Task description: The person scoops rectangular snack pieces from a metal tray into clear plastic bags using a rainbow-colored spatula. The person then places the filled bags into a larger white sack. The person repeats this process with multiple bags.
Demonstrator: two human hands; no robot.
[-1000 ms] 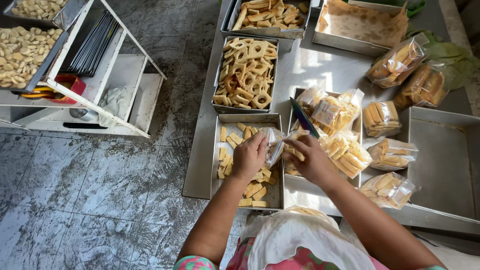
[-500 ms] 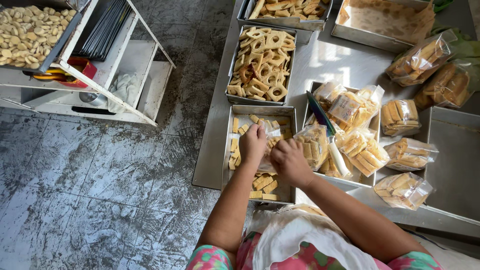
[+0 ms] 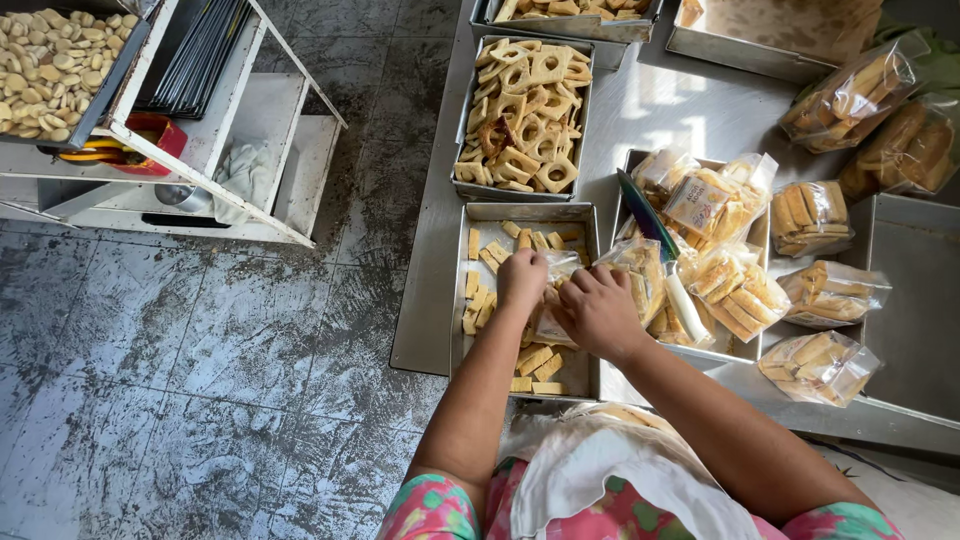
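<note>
At the desk's (image 3: 640, 110) near-left edge, the left hand (image 3: 522, 280) dips into the metal tray (image 3: 585, 300) of rectangular biscuits (image 3: 535, 360), grip closed on some; beside it, the right hand (image 3: 598, 312) grasps a clear plastic bag (image 3: 556, 325), keeping it steady over the tray for filling.

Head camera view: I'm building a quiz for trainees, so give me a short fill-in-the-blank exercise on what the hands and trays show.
1. The left hand and right hand are both at a clear plastic ____ over the tray of rectangular biscuits.
2. The tray of square biscuits holds pieces with a ____ in the middle.
3. The sealed biscuit packs lie to the person's ____ of the hands.
4. The white rack stands on the ____.

Missing words: bag; hole; right; floor
</note>
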